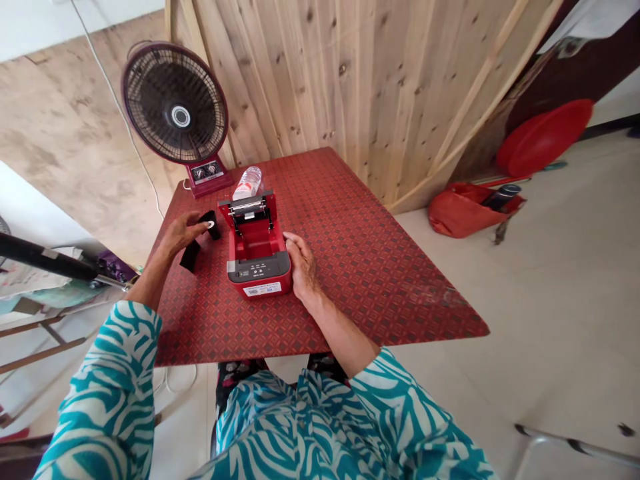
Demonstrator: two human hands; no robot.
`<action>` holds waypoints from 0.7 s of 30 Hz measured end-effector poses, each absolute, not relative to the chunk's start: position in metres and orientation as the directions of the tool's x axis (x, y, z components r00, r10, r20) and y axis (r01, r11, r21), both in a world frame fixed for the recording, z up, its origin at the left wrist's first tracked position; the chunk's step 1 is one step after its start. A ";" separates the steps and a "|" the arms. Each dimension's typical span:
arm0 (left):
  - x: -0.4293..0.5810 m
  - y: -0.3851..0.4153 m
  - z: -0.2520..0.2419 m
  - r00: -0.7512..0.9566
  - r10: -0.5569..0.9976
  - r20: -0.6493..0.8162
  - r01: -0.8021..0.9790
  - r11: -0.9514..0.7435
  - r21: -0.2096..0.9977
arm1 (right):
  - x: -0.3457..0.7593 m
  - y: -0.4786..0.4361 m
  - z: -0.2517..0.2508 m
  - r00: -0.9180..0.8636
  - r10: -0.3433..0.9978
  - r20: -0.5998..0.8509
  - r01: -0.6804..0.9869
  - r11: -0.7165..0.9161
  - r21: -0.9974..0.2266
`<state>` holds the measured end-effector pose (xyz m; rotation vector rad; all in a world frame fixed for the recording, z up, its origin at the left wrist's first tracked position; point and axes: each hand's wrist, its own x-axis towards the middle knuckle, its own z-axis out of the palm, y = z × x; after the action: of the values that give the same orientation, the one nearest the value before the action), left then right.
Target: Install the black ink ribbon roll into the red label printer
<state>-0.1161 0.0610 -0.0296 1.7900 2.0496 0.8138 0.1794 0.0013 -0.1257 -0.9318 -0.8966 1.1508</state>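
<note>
My left hand pinches a black roll with a white core, and a loose black strip hangs from it onto the table. A red portable printer stands between my hands, with its lid raised and its red compartment open. My right hand grips the printer's right side. The red patterned table lies under everything.
Behind the printer lies a plastic bottle, next to a maroon desk fan at the table's far corner. Wood panelling rises behind the table. A red basin and red bag sit on the floor. A black pole crosses at left.
</note>
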 end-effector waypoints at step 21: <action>-0.128 -0.012 -0.048 -0.133 0.990 0.037 0.438 0.025 0.898 | 0.179 0.006 -0.137 0.191 0.977 0.098 -0.300 0.154 -0.941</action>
<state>-0.1283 -0.0121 -0.0476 1.4742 1.6461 1.0672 0.1790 0.0057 -0.1375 -0.9623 -0.9098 1.1251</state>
